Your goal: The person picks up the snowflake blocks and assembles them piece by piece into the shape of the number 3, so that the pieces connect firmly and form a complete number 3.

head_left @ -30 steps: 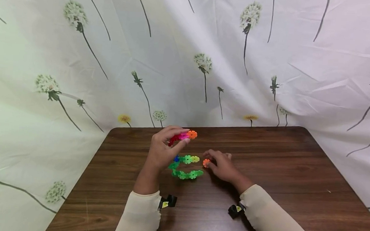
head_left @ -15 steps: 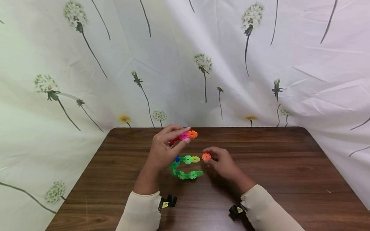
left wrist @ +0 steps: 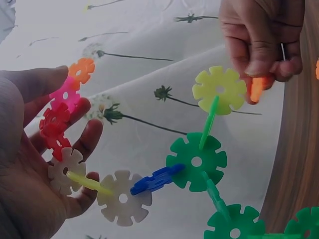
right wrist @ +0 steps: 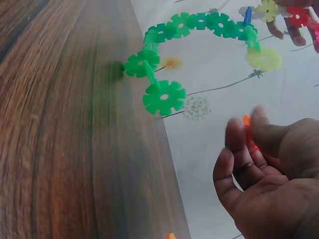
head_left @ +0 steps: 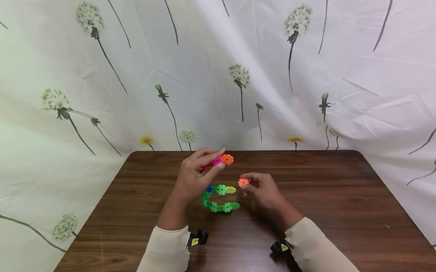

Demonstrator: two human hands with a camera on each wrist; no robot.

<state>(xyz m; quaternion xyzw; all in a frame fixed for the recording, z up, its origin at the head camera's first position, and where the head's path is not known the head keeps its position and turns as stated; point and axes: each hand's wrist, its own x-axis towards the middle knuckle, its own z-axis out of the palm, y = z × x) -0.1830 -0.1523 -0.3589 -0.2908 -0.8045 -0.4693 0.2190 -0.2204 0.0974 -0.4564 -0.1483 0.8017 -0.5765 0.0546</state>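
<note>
My left hand pinches a chain of interlocking flower-shaped plastic discs near its orange end disc. Pink and red discs run along the fingers in the left wrist view, then whitish ones and a blue one. From there the chain curves round through several green discs, with a yellow disc branching off a green one. Between thumb and fingers, my right hand pinches a single orange disc, just right of the yellow disc in the head view. Its fingers partly hide that disc in the right wrist view.
The brown wooden table spreads under both hands. Behind it hangs a white cloth printed with dandelions. A small orange piece shows at the bottom edge of the right wrist view. Black straps sit at both wrists.
My right hand has lifted the single orange disc up from beside the chain's open side and tightened its pinch on it. The left hand and chain have hardly moved.
</note>
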